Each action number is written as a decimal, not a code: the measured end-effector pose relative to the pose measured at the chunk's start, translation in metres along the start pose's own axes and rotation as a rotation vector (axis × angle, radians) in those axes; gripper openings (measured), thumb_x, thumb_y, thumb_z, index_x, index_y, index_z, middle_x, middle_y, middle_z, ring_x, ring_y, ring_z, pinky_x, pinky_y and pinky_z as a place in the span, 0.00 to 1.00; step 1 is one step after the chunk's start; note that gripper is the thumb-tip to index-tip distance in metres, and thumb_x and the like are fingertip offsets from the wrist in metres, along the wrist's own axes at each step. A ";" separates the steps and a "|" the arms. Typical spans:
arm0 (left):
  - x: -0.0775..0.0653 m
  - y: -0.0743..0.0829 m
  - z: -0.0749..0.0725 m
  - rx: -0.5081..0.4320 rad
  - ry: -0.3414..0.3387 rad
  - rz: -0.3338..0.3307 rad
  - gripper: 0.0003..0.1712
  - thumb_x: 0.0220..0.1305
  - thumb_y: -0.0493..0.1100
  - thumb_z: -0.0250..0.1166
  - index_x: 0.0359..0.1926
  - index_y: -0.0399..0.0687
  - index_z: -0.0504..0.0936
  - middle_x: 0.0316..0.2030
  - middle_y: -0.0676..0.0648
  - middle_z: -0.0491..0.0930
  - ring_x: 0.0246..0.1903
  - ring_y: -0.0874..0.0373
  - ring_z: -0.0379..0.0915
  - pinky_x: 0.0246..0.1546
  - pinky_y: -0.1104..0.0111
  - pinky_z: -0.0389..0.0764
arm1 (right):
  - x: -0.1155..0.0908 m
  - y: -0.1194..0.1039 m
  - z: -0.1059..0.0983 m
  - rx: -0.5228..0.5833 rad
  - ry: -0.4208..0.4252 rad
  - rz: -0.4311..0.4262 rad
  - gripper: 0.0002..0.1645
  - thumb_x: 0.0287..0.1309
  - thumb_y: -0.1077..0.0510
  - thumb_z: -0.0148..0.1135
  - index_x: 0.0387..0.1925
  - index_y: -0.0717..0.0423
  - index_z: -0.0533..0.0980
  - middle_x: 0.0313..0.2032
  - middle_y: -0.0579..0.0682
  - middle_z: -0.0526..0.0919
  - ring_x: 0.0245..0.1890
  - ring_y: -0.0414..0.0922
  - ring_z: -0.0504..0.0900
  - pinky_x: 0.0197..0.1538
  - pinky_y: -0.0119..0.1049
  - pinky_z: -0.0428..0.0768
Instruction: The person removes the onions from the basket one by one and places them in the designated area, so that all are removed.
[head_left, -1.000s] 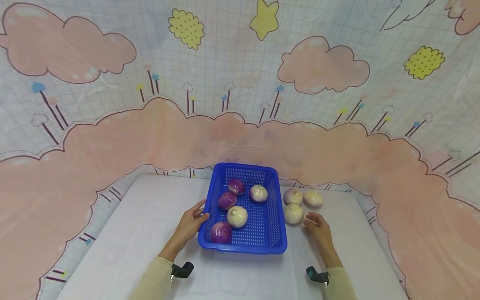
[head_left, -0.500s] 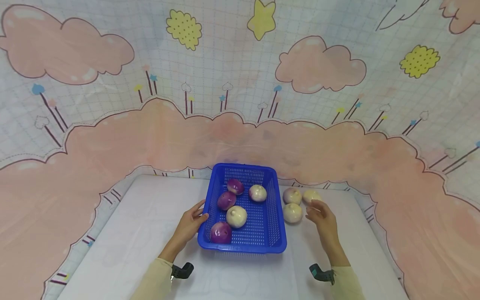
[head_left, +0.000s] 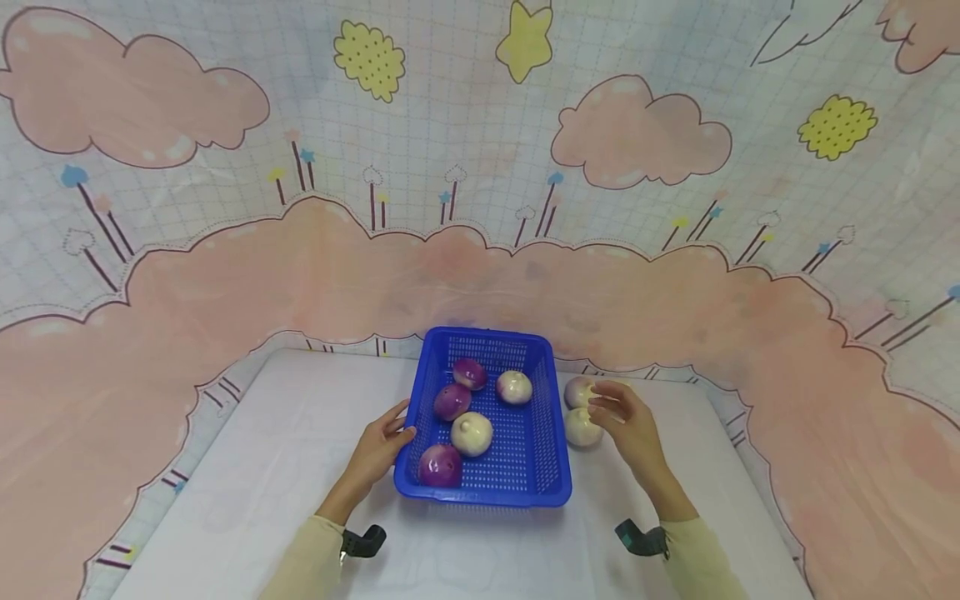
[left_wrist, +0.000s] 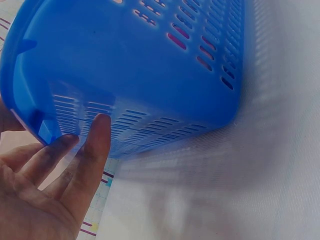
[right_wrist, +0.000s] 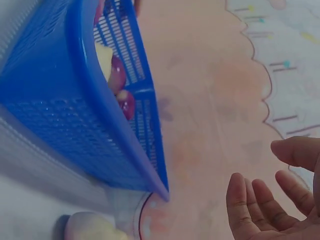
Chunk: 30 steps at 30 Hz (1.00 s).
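A blue plastic basket (head_left: 558, 467) stands on the white table with several purple and white onions inside, such as a white onion (head_left: 472, 434) and a purple onion (head_left: 440, 465). At its left side my left hand (head_left: 378, 442) grips the rim, thumb on top and other fingers against the outer wall. Right of the basket, my right hand (head_left: 628, 421) hovers by a white onion (head_left: 582, 428) and a pale purple onion (head_left: 579, 392), partly covering both. In the right wrist view its fingers (right_wrist: 237, 200) are spread, with nothing visible between them. The third loose onion is hidden.
The white table (head_left: 285, 467) carries the basket and loose onions. A patterned cloth backdrop (head_left: 480, 283) rises directly behind the basket. Dark wrist mounts sit on the left (head_left: 364, 542) and right (head_left: 641, 538) wrists.
My right hand has moved forward over the loose onions, then left towards the basket. The far-right onion, visible before, is out of sight. The left hand stays on the basket.
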<state>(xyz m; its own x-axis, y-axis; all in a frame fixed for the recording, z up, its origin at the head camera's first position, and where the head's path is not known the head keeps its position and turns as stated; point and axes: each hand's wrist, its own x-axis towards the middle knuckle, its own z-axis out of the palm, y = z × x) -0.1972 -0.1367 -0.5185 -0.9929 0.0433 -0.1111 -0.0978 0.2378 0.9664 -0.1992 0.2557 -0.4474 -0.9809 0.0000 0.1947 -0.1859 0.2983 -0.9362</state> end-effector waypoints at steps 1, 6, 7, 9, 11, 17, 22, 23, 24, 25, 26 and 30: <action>0.000 0.000 0.000 0.001 0.001 -0.004 0.34 0.70 0.42 0.58 0.75 0.49 0.59 0.64 0.34 0.73 0.57 0.41 0.78 0.50 0.56 0.84 | 0.000 -0.002 0.002 -0.002 -0.016 -0.023 0.24 0.63 0.63 0.62 0.60 0.62 0.72 0.56 0.57 0.78 0.50 0.33 0.81 0.48 0.24 0.81; 0.000 -0.001 0.001 0.005 0.009 -0.010 0.34 0.70 0.41 0.58 0.74 0.49 0.60 0.64 0.35 0.73 0.55 0.43 0.80 0.43 0.62 0.86 | 0.002 -0.013 0.011 0.003 -0.092 -0.061 0.25 0.63 0.64 0.62 0.61 0.62 0.71 0.56 0.55 0.77 0.56 0.52 0.79 0.50 0.24 0.81; -0.001 -0.001 0.001 0.006 0.011 -0.011 0.34 0.70 0.41 0.58 0.74 0.49 0.60 0.64 0.35 0.73 0.54 0.44 0.80 0.42 0.63 0.86 | 0.003 -0.015 0.013 0.001 -0.108 -0.054 0.26 0.63 0.63 0.62 0.61 0.62 0.70 0.56 0.57 0.77 0.57 0.54 0.78 0.50 0.24 0.81; 0.000 -0.002 0.001 0.004 0.010 -0.005 0.34 0.70 0.41 0.58 0.74 0.49 0.60 0.64 0.35 0.72 0.54 0.45 0.80 0.40 0.65 0.85 | 0.006 -0.013 0.017 -0.002 -0.133 -0.042 0.26 0.62 0.62 0.63 0.61 0.60 0.70 0.58 0.61 0.75 0.59 0.55 0.77 0.51 0.25 0.81; 0.000 -0.003 0.001 0.007 0.009 -0.002 0.35 0.70 0.42 0.59 0.74 0.48 0.60 0.65 0.35 0.72 0.53 0.45 0.80 0.39 0.66 0.85 | 0.007 -0.015 0.022 -0.013 -0.161 -0.046 0.26 0.63 0.61 0.63 0.61 0.61 0.70 0.59 0.62 0.75 0.60 0.58 0.76 0.54 0.29 0.81; -0.001 -0.002 0.001 0.010 0.013 0.000 0.34 0.70 0.42 0.59 0.74 0.48 0.60 0.65 0.34 0.72 0.55 0.42 0.79 0.41 0.63 0.86 | 0.011 -0.021 0.038 -0.103 -0.226 -0.085 0.26 0.61 0.61 0.65 0.61 0.58 0.72 0.60 0.59 0.75 0.61 0.59 0.77 0.66 0.56 0.73; -0.001 -0.002 0.001 0.007 0.010 -0.002 0.34 0.70 0.42 0.58 0.74 0.47 0.59 0.65 0.33 0.71 0.56 0.40 0.78 0.43 0.60 0.86 | 0.012 -0.028 0.050 -0.175 -0.301 -0.115 0.28 0.58 0.60 0.68 0.60 0.55 0.72 0.59 0.58 0.76 0.59 0.58 0.77 0.60 0.52 0.79; -0.001 -0.002 0.001 0.004 0.011 -0.003 0.34 0.70 0.42 0.58 0.74 0.47 0.60 0.65 0.33 0.71 0.56 0.40 0.78 0.43 0.60 0.86 | 0.013 -0.029 0.053 -0.181 -0.318 -0.127 0.28 0.58 0.60 0.68 0.60 0.56 0.72 0.59 0.58 0.76 0.59 0.58 0.78 0.58 0.49 0.81; -0.001 -0.002 0.001 0.004 0.012 -0.002 0.34 0.70 0.42 0.58 0.74 0.47 0.60 0.65 0.33 0.71 0.56 0.41 0.78 0.43 0.60 0.86 | 0.013 -0.031 0.055 -0.184 -0.337 -0.143 0.29 0.57 0.60 0.69 0.60 0.57 0.72 0.59 0.59 0.77 0.58 0.58 0.78 0.55 0.47 0.83; -0.001 -0.002 0.001 -0.001 0.013 -0.004 0.34 0.70 0.42 0.59 0.74 0.47 0.60 0.65 0.33 0.71 0.56 0.41 0.78 0.43 0.60 0.86 | 0.014 -0.032 0.058 -0.181 -0.349 -0.157 0.30 0.56 0.60 0.69 0.60 0.58 0.72 0.59 0.59 0.77 0.58 0.59 0.78 0.54 0.45 0.83; -0.001 -0.002 0.001 -0.005 0.010 -0.003 0.34 0.70 0.41 0.59 0.74 0.47 0.60 0.65 0.33 0.71 0.56 0.40 0.78 0.43 0.60 0.86 | 0.014 -0.033 0.061 -0.180 -0.359 -0.169 0.30 0.56 0.60 0.70 0.60 0.60 0.72 0.59 0.59 0.77 0.58 0.59 0.78 0.54 0.45 0.84; -0.001 -0.002 0.001 -0.016 0.002 0.007 0.34 0.70 0.41 0.58 0.74 0.47 0.59 0.65 0.32 0.70 0.57 0.40 0.77 0.44 0.60 0.86 | 0.017 -0.033 0.073 -0.189 -0.383 -0.194 0.31 0.54 0.60 0.71 0.59 0.63 0.72 0.58 0.61 0.78 0.57 0.61 0.78 0.53 0.50 0.83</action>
<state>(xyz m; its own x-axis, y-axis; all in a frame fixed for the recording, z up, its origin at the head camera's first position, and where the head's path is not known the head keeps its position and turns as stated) -0.1960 -0.1365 -0.5208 -0.9936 0.0432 -0.1041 -0.0920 0.2219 0.9707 -0.2139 0.1760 -0.4342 -0.8864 -0.4148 0.2056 -0.3890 0.4263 -0.8167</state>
